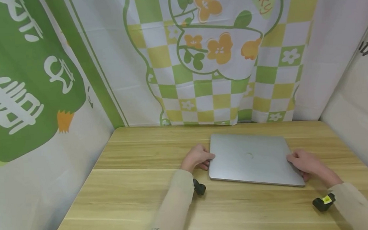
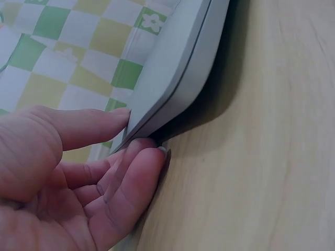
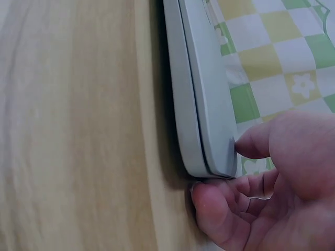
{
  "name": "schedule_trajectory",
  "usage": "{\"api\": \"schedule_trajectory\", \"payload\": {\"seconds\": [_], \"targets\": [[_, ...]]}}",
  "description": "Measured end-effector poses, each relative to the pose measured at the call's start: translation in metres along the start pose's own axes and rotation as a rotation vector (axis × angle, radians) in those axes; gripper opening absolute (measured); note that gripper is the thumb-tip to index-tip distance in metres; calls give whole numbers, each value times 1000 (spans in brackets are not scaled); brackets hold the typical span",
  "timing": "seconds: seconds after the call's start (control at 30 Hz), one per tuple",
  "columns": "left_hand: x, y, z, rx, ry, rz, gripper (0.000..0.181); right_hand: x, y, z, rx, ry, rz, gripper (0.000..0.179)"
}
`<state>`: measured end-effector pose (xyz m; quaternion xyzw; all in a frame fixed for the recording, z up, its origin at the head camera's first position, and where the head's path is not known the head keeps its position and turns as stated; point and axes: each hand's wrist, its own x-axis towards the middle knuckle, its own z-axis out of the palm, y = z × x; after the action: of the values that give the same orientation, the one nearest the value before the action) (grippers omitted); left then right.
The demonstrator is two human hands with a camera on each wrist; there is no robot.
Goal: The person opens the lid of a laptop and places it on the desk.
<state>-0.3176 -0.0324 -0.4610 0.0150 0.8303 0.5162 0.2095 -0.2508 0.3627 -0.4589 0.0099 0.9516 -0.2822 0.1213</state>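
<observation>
A closed silver laptop (image 1: 241, 161) lies lid up over the wooden table, its long edge slanting slightly down to the right in the head view. My left hand (image 1: 199, 157) grips its left short side, thumb on the lid and fingers curled beneath the edge. In the left wrist view the laptop's corner (image 2: 180, 78) sits between that thumb and the fingers, with a dark shadow under it. At the opposite short side, my right hand (image 1: 307, 163) holds the edge likewise. The right wrist view shows its thumb (image 3: 255, 141) against the lid and fingertips tucked under the corner.
The wooden table (image 1: 119, 198) extends around the laptop. Behind it hangs a green, yellow and white checkered curtain (image 1: 203, 99), reaching the table's back edge. A green printed cloth (image 1: 25, 87) hangs at left, a white one (image 1: 360, 109) at right.
</observation>
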Motion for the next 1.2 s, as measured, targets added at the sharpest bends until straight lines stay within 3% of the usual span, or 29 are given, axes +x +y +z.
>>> {"api": "schedule_trajectory", "payload": {"seconds": [0.5,0.87,1.2], "targets": [[-3,-8,-13,24,-14,16,26,2,-11,3,5,-16,-10,32],[-9,-13,-21,46,-25,28,37,2,-18,9,-2,-10,-7,32],[-16,-19,-29,65,-35,18,29,3,-22,18,23,-19,-21,32]]}}
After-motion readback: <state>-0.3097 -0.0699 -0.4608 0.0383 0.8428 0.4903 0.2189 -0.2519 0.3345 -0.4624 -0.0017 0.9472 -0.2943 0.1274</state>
